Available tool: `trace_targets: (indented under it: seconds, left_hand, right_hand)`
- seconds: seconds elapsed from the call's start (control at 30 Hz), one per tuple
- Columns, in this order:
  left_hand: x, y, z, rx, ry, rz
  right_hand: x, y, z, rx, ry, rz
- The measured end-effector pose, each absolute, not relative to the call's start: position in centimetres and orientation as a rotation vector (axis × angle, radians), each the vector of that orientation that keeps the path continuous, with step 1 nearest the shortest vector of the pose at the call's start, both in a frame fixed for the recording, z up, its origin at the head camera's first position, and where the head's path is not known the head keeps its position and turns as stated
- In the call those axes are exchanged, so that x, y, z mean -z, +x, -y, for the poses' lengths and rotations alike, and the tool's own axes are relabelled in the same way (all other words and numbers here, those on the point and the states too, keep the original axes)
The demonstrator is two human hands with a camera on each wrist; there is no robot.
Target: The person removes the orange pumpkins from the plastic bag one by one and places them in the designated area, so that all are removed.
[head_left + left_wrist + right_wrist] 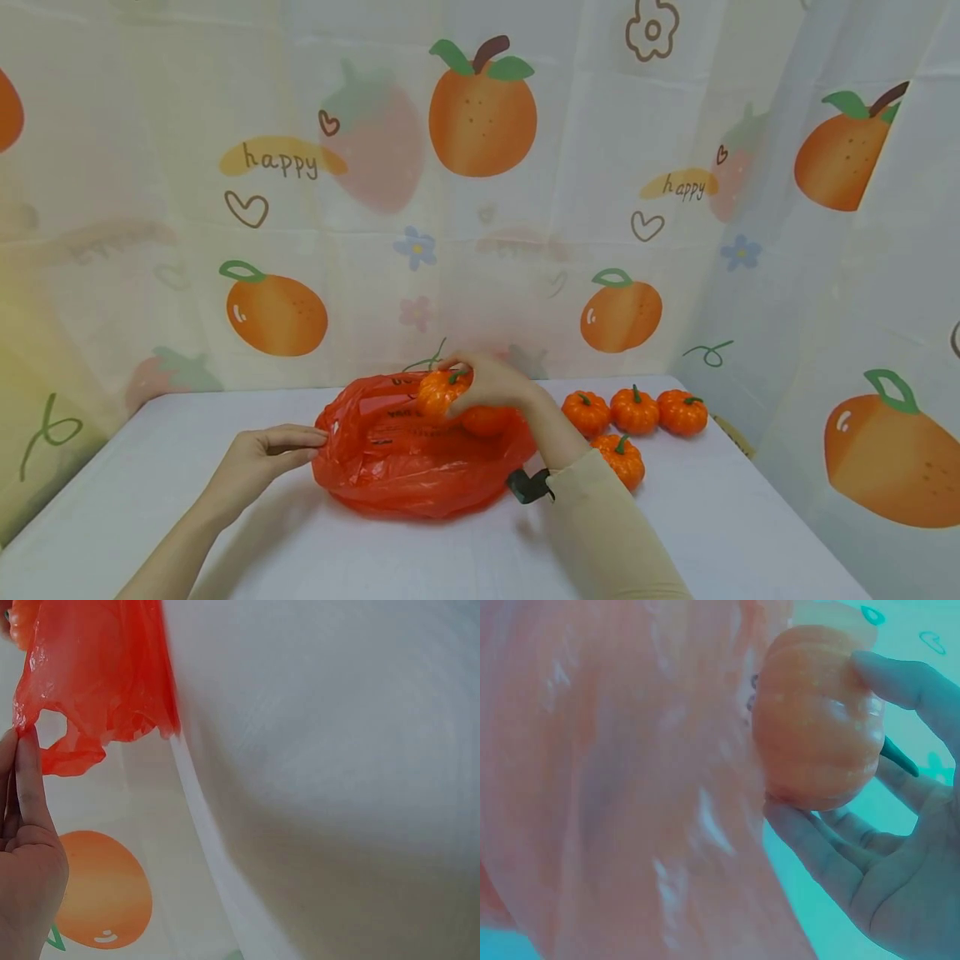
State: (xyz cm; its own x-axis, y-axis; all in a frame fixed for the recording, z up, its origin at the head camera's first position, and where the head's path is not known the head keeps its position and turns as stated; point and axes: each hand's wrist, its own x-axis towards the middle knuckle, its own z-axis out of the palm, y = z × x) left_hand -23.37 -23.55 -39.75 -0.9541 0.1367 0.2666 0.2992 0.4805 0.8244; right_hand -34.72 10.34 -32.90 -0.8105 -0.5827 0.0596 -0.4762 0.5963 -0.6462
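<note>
A red plastic bag (408,492) lies on the table with its mouth spread wide. At its left edge my left hand (258,462) pinches the rim between thumb and fingers; the left wrist view shows the red film (97,667) hanging from those fingertips. My right hand (491,385) grips a small orange pumpkin (438,395) with a green stem, over the bag's opening. In the right wrist view, thumb and fingers span the pumpkin (817,720) close beside the bag's wall. Another orange shape (486,422) shows at the bag's right side, partly hidden by the right hand.
To the right of the bag, three small pumpkins (635,411) stand in a row on the white table (720,525). One more pumpkin (621,463) sits in front of them, partly behind the right sleeve. A fruit-printed curtain (487,242) hangs behind the table.
</note>
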Motion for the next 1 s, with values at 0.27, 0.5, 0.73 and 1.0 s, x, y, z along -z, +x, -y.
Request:
trace_targets:
  seconds: [0.27, 0.5, 0.73, 1.0]
  left_hand:
    - [39.7, -23.4, 23.5, 1.477, -0.373, 2.558]
    - [39.8, -23.4, 23.5, 1.476, -0.362, 2.567]
    - [39.6, -23.4, 23.4, 1.467, -0.345, 2.578]
    - [39.6, -23.5, 23.2, 1.468, -0.350, 2.580]
  right_hand:
    - [31.8, -34.4, -11.8, 1.018, -0.920, -2.670]
    - [30.9, -33.7, -12.9, 1.040, -0.900, -2.667]
    - [30.2, -33.9, -14.2, 1.111, -0.874, -2.650]
    - [29.7, -33.9, -15.6, 1.122, -0.923, -2.671]
